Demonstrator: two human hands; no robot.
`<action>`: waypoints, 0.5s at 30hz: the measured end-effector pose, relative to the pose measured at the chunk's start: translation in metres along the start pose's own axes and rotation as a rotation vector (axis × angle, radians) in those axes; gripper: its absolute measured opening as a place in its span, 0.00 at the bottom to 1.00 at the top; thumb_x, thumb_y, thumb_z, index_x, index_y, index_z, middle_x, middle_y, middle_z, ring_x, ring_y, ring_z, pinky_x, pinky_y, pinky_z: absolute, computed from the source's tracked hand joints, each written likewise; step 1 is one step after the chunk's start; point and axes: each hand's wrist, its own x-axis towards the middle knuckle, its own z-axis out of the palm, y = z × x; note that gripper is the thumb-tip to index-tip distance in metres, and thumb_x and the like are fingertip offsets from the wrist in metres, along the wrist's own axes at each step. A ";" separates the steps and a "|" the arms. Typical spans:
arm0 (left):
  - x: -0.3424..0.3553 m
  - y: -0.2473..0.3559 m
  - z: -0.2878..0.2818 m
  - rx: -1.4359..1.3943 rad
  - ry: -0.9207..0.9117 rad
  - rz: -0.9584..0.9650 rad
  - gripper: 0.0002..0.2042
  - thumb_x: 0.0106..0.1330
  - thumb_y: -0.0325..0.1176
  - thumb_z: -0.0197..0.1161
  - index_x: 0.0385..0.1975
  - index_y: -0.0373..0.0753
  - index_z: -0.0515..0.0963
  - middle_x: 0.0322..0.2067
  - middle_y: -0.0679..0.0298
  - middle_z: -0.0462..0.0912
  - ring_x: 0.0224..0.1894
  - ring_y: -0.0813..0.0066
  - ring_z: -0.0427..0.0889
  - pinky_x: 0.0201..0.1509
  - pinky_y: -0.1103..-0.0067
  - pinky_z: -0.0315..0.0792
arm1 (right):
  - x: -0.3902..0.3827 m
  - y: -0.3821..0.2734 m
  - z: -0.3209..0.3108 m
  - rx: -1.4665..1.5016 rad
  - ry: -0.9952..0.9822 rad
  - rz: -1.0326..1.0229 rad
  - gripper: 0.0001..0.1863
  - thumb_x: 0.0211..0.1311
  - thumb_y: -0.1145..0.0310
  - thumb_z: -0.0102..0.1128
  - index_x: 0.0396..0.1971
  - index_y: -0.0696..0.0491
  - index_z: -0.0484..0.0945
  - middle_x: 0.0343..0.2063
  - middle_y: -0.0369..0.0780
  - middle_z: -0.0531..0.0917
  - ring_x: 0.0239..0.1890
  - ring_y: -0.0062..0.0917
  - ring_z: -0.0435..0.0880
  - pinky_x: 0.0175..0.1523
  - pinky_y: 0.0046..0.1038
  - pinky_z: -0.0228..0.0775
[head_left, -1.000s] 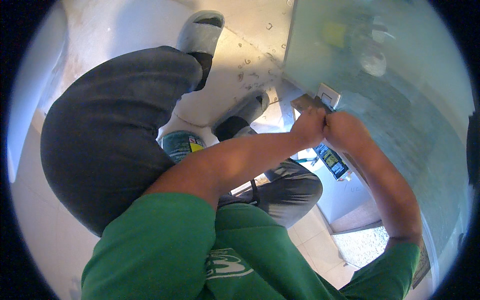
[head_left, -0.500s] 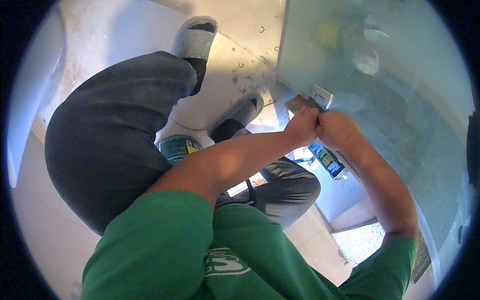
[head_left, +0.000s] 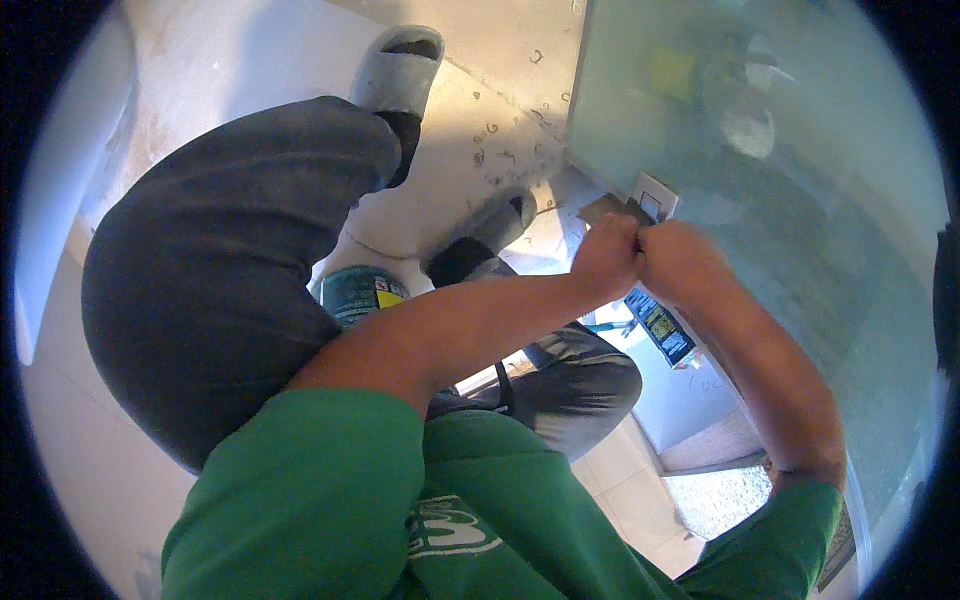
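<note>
My left hand (head_left: 606,258) and my right hand (head_left: 682,262) meet knuckle to knuckle, both closed. A dark brown, flat piece (head_left: 602,208) shows beyond the left hand's fingers, and a dark edge comes out above where the hands meet. What the fingers grip is hidden under them. Just beyond the hands, a white square switch-like plate (head_left: 656,197) sits against the greenish, glossy panel (head_left: 780,230). Below the hands lies a dark blue printed package (head_left: 660,327), partly covered by the right hand.
A dark green tub (head_left: 360,292) with a yellow patch stands between my legs. Small dark curled scraps (head_left: 492,128) litter the tiled floor near my grey slippers (head_left: 400,72). A pale block (head_left: 665,390) stands under my right forearm. A white curved surface (head_left: 75,150) rises at far left.
The view has shifted slightly. More of the white plate shows beyond my hands. Both hands stay closed and together, with the right one slightly blurred.
</note>
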 end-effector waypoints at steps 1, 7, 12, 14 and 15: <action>0.003 0.005 0.008 0.029 0.041 0.028 0.12 0.59 0.35 0.62 0.37 0.34 0.76 0.43 0.44 0.80 0.51 0.43 0.77 0.60 0.56 0.71 | -0.007 0.002 -0.009 -0.016 -0.002 0.006 0.14 0.58 0.65 0.59 0.40 0.55 0.87 0.38 0.50 0.89 0.42 0.47 0.89 0.48 0.47 0.82; -0.001 0.023 0.008 0.057 0.078 0.067 0.12 0.61 0.34 0.60 0.39 0.33 0.76 0.41 0.43 0.82 0.50 0.42 0.79 0.57 0.56 0.75 | -0.010 0.017 -0.004 0.005 0.045 0.028 0.13 0.56 0.65 0.60 0.37 0.53 0.87 0.34 0.52 0.87 0.40 0.49 0.88 0.47 0.49 0.80; 0.011 0.010 0.002 -0.009 0.005 0.021 0.18 0.64 0.38 0.59 0.49 0.34 0.78 0.50 0.40 0.82 0.57 0.43 0.79 0.61 0.57 0.75 | -0.002 0.013 -0.016 0.027 0.047 0.002 0.13 0.57 0.63 0.59 0.33 0.55 0.87 0.34 0.53 0.87 0.39 0.50 0.87 0.46 0.49 0.80; 0.010 0.012 0.001 0.002 -0.032 0.016 0.18 0.65 0.38 0.58 0.49 0.33 0.78 0.50 0.41 0.82 0.57 0.42 0.80 0.62 0.58 0.74 | 0.001 0.017 -0.012 0.011 0.002 0.021 0.13 0.57 0.63 0.59 0.33 0.56 0.87 0.34 0.53 0.87 0.39 0.50 0.87 0.47 0.49 0.80; 0.011 0.010 0.001 0.011 -0.036 0.023 0.17 0.65 0.37 0.58 0.49 0.33 0.78 0.49 0.41 0.82 0.56 0.42 0.80 0.62 0.57 0.74 | 0.002 0.016 -0.010 0.017 -0.003 0.043 0.13 0.57 0.64 0.59 0.36 0.54 0.87 0.36 0.52 0.87 0.40 0.49 0.88 0.48 0.48 0.80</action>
